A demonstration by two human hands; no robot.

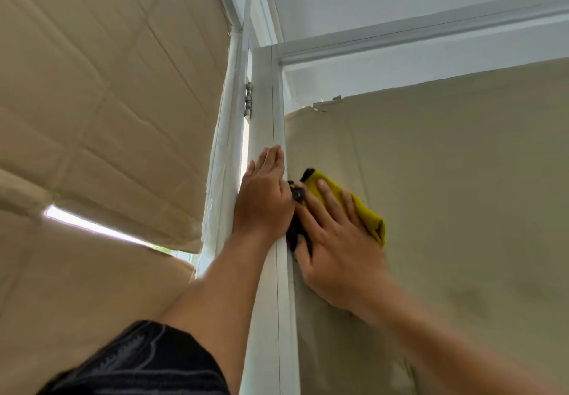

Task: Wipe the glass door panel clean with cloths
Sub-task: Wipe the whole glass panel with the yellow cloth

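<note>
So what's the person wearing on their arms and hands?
Both the left hand and right hand are bare, with no gloves or watch. The left arm has a short dark sleeve with pale wavy lines. The right arm is bare as far as shown.

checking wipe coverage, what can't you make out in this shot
Head view:
dark cloth: mostly hidden between left hand and right hand.
yellow cloth: lower part under the right hand.
glass panel: bottom cut off by the picture edge; smears too faint to judge.
right forearm: motion-blurred.
</note>
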